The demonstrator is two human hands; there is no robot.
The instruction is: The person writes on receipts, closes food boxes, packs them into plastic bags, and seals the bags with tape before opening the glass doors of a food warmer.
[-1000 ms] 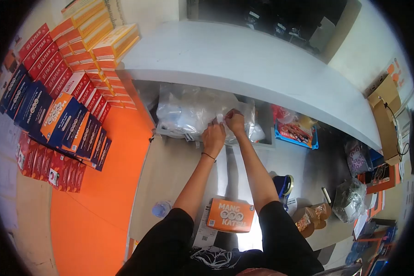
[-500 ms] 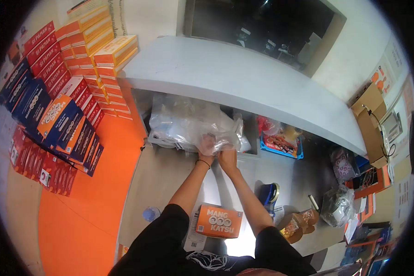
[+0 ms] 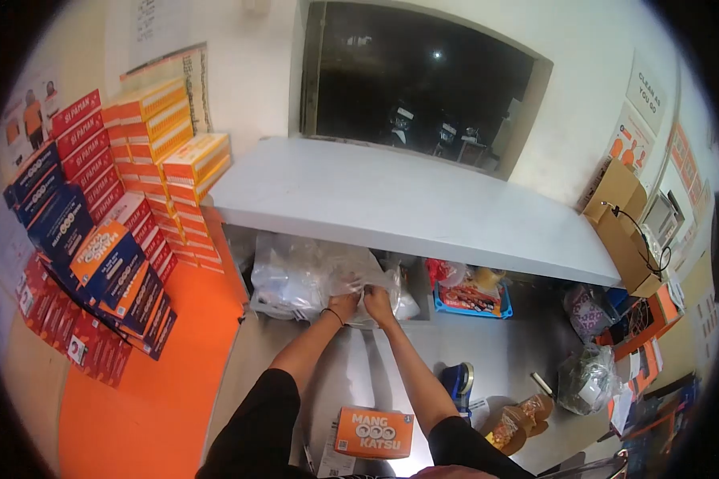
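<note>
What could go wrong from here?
The clear plastic bag pinched by the right hand, and partly covering the left hand, might tear or slip. Also, the right sleeve is near an open food container, so pulling that arm back could perhaps knock it.

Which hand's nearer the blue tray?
Right. The right hand is left of the blue tray, at the clear plastic; the left hand is farther left, partly under that plastic.
</note>
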